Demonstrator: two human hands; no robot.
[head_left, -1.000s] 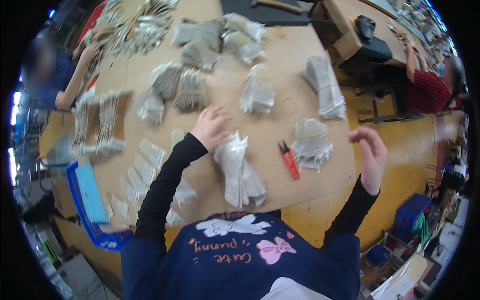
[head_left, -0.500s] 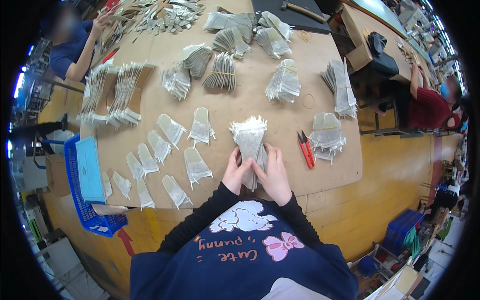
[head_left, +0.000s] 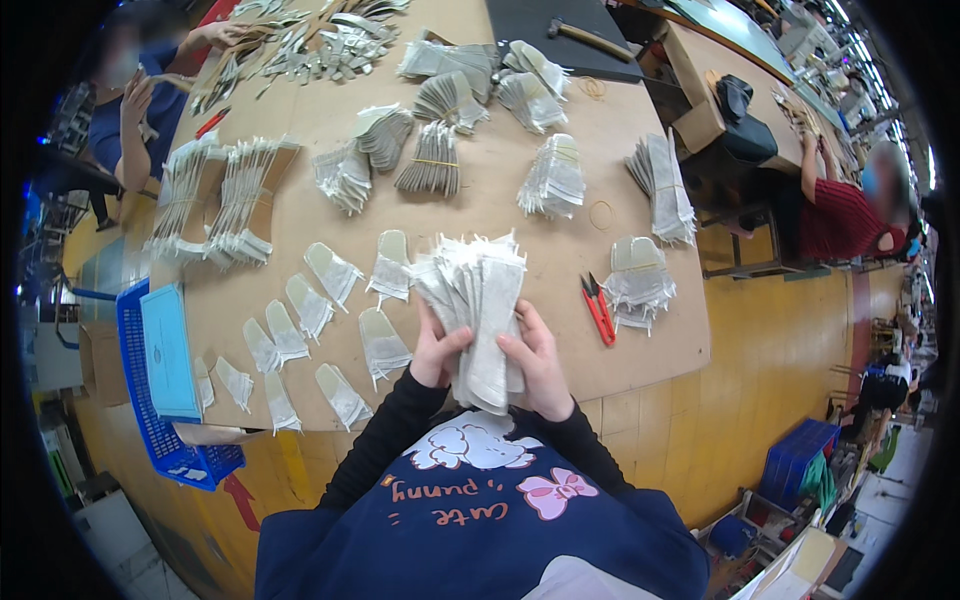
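A broad brown work table (head_left: 300, 215) fills the middle of the frame, its surface strewn with grey-white cut pieces. Along the upper half sit banded bundles (head_left: 435, 160) of those pieces, fanned out in rows, with a long stacked row (head_left: 215, 200) at the left. At the lower left edge of the frame a blue plastic crate (head_left: 150, 400) stands beside the table with a pale blue sheet on top. Centre frame, just below the middle, a thick stack of pale shaped pieces (head_left: 480, 310) is held upright over the table's near edge. The left hand (head_left: 438, 350) is wrapped around the stack's left side, thumb across the front, clasping it. The right hand (head_left: 540, 362) grips the right side, fingers curled over the front pieces, so both hands are closed on the same stack. To the left of the hands, single pieces (head_left: 335, 275) lie spread flat in loose rows. To the right, well apart from the stack, a small pair of red snips (head_left: 598, 308) lies on the table, just beside a small bundle (head_left: 640, 285). At the upper left, another person's hands (head_left: 215, 35) work over a pile.
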